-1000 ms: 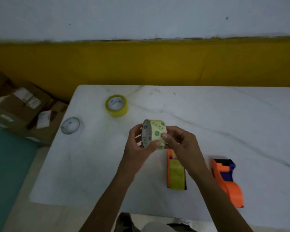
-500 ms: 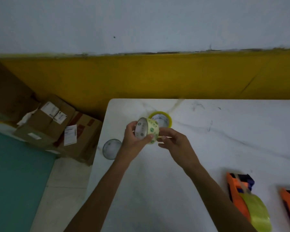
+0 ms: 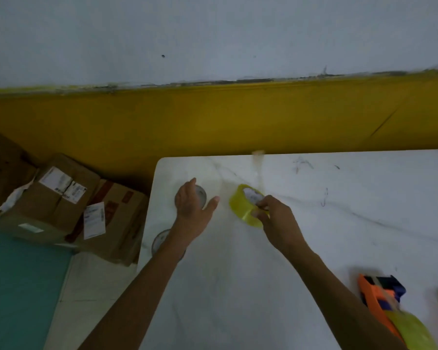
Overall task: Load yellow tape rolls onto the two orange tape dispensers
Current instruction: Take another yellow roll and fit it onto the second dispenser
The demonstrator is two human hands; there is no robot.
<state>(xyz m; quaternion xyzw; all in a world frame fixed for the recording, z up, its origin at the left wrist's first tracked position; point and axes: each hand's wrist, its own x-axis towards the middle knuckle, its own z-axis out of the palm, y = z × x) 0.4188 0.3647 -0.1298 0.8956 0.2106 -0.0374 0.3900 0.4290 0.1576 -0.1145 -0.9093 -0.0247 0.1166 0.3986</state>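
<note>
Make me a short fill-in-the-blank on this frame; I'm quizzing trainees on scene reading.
1. The right hand grips a ____ tape roll.
2. The left hand rests over a ____ disc.
3. The loaded dispenser is ____ in colour.
4. Cardboard boxes sit on the ____.

Missing: yellow, grey, orange, floor
</note>
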